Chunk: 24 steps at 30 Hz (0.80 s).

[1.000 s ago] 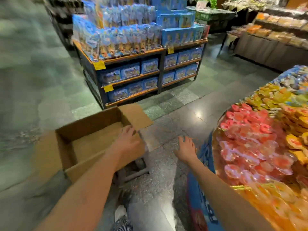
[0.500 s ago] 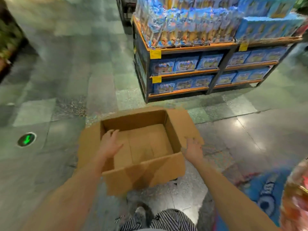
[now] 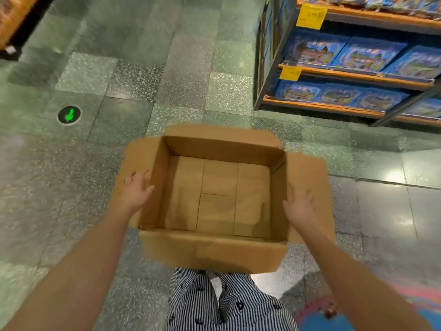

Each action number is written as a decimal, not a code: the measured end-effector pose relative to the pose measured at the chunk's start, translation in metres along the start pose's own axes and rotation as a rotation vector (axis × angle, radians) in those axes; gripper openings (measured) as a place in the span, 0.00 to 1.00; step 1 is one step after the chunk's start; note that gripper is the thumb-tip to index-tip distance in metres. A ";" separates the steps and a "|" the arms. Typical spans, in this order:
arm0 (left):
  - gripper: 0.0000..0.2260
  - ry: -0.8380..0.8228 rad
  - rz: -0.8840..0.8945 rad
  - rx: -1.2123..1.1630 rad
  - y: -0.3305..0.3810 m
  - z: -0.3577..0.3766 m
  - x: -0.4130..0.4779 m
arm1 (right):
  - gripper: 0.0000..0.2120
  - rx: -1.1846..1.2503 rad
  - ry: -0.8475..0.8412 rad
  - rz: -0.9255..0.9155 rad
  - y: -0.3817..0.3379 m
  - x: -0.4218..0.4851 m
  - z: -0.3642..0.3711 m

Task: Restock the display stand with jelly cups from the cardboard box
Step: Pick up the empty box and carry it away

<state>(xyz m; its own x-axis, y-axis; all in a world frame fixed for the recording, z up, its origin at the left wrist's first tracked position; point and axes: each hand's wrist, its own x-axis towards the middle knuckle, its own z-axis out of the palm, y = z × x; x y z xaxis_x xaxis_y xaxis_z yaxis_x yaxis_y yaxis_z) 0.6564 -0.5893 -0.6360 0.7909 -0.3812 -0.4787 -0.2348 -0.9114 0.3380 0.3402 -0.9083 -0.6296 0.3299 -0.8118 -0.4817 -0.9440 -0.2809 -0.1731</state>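
Note:
An open cardboard box [image 3: 214, 249] sits on the floor right in front of me, its flaps folded outward. Its inside shows only bare cardboard; no jelly cups are visible in it. My left hand [image 3: 134, 192] hovers with spread fingers over the box's left flap, by the left wall. My right hand [image 3: 299, 206] is spread open at the right wall, over the right flap. Neither hand holds anything. Only a blurred red and blue edge of the display stand [image 3: 319, 314] shows at the bottom right.
A shelf unit [image 3: 310, 105] with blue packaged goods and yellow price tags stands at the upper right. A round green arrow marker [image 3: 69, 114] is set in the tiled floor at left. My striped trousers [image 3: 214, 304] are below the box.
My view has swung left and down from the jelly cup display to the box. Both hands have moved apart to the box's left and right sides.

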 end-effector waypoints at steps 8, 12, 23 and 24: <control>0.32 0.006 -0.133 0.025 -0.007 0.050 0.048 | 0.37 -0.079 -0.107 0.000 0.022 0.085 0.043; 0.36 0.044 -0.147 0.046 -0.007 0.063 0.058 | 0.42 -0.078 -0.052 -0.068 0.025 0.096 0.051; 0.31 0.130 -0.135 0.084 0.004 0.001 0.022 | 0.42 0.245 -0.045 -0.229 -0.025 0.096 -0.021; 0.31 0.164 -0.126 0.094 0.003 -0.016 0.015 | 0.41 0.248 -0.041 -0.252 -0.039 0.092 -0.033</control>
<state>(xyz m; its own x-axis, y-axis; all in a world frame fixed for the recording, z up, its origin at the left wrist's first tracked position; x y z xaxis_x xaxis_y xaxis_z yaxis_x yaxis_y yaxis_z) 0.6768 -0.5954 -0.6298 0.8967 -0.2401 -0.3717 -0.1737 -0.9636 0.2034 0.4070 -0.9896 -0.6388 0.5568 -0.7103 -0.4306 -0.8047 -0.3328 -0.4916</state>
